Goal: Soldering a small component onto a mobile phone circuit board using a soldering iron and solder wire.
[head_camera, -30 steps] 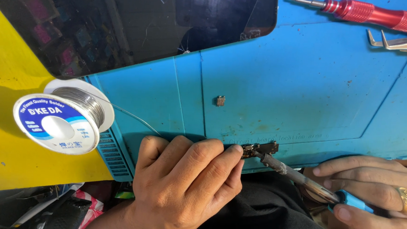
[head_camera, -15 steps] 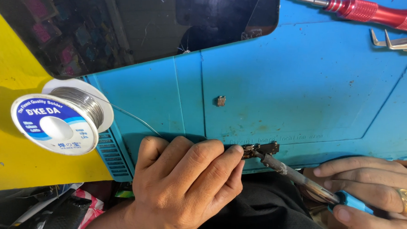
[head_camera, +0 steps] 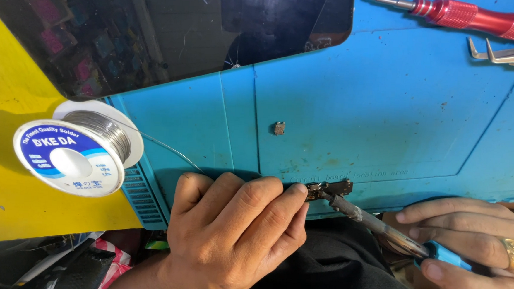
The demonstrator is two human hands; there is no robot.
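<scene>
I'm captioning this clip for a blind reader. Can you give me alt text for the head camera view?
At the near edge of a blue work mat, the left hand pinches a small dark part while the right hand holds a soldering iron tip against it. A solder spool sits left; a red screwdriver lies top right.

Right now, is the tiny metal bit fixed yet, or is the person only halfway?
Halfway, it seems. Already set out: the solder spool, its wire running toward the left hand. In hand: that hand pinches a small metal part at the blue mat's edge, while the right hand presses the soldering iron tip against it. Left: another tiny piece lies untouched on the mat.
</scene>
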